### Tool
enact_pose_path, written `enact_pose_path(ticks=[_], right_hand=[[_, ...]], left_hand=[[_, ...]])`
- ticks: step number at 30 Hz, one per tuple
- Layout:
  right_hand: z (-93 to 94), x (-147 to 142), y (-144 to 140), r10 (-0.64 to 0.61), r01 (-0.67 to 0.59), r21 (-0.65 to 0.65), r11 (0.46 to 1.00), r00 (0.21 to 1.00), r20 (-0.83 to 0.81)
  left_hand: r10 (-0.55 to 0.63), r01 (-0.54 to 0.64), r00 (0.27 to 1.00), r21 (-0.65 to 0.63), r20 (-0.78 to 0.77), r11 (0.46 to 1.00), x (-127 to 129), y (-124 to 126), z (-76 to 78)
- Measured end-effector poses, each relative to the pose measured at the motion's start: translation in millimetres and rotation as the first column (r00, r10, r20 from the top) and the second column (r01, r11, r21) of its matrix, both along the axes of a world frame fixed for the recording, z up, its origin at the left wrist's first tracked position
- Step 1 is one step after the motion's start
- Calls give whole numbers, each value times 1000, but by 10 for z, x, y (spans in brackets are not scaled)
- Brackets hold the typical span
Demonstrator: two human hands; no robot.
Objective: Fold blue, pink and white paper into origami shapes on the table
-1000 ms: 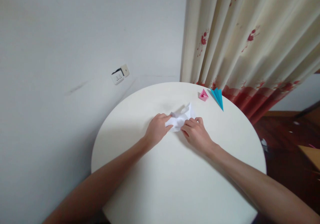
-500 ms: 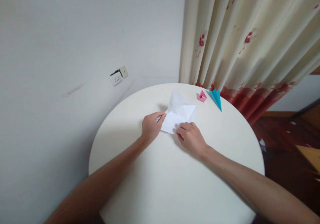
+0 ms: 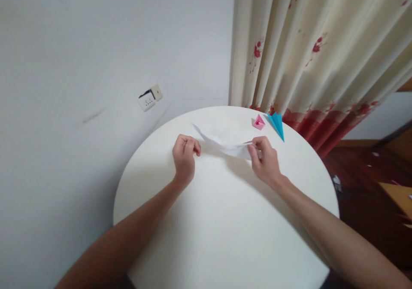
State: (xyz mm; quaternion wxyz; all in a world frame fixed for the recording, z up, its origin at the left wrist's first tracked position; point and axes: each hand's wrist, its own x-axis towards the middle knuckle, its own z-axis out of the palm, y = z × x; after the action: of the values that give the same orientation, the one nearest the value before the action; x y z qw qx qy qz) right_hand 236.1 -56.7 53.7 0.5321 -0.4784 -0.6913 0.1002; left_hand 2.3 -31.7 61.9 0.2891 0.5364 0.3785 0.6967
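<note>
A white sheet of paper (image 3: 222, 146) is lifted above the table, seen nearly edge-on and bowed, with its left corner pointing up and away. My right hand (image 3: 265, 158) pinches its right end between thumb and fingers. Just left of the sheet, my left hand (image 3: 186, 156) is apart from it, fingers curled in, and nothing shows between them. Beyond my right hand, a small folded pink paper piece (image 3: 259, 122) lies beside a folded blue paper plane (image 3: 277, 126) near the far edge.
Everything rests on a round white table (image 3: 219, 229). A pale wall with a power socket (image 3: 147, 101) stands at the left. Behind the far right edge hangs a cream curtain (image 3: 299, 65) with red flowers.
The sheet was flat on the table under both hands; now it is raised and turned edge-on. My left hand has let go and moved left. My right hand has moved right and up, gripping the sheet.
</note>
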Motion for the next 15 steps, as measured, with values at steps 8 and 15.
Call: enact_pose_path(ticks=[8,15], right_hand=[[-48,274,393,-249,44,-390,920,833,-494],[-421,266,542,-270,119,-537,835,939,-213]], left_hand=[[352,149,726,636,-590,757,156,-395,-58],[195,442,518,456,-833,773,347,-611,-44]])
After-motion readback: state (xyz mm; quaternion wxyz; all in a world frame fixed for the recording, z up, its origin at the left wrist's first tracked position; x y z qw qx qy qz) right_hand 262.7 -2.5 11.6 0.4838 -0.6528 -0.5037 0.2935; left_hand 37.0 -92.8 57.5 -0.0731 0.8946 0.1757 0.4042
